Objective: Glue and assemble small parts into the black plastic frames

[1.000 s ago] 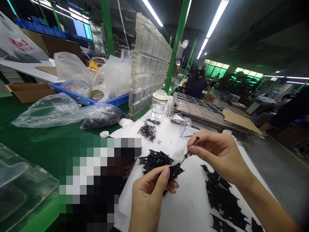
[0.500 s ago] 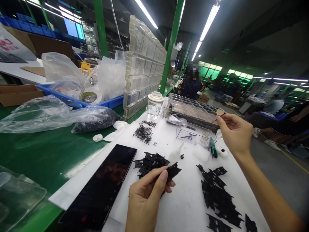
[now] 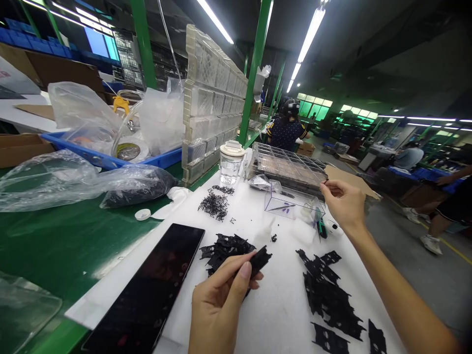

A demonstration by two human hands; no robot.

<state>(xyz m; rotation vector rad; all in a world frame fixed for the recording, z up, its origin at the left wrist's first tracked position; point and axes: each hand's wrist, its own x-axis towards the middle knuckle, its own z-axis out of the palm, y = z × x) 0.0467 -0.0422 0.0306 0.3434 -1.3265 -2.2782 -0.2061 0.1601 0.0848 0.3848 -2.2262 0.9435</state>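
While your left hand [image 3: 221, 297] pinches a black part [image 3: 261, 259] over the white sheet [image 3: 276, 309], near the black pile [image 3: 230, 246] | your right hand [image 3: 345, 202], well apart, pinches a dark object [image 3: 325, 181], mostly hidden

Tube lights [image 3: 311, 34] glare against a dark ceiling [image 3: 376, 44], while the white worktop [image 3: 276, 300] looks bright.

Left hand [image 3: 223, 292]: lower centre, closed in a pinch | Right hand [image 3: 346, 204]: right of centre, higher, pinching | Right forearm [image 3: 396, 290]: slants to lower right
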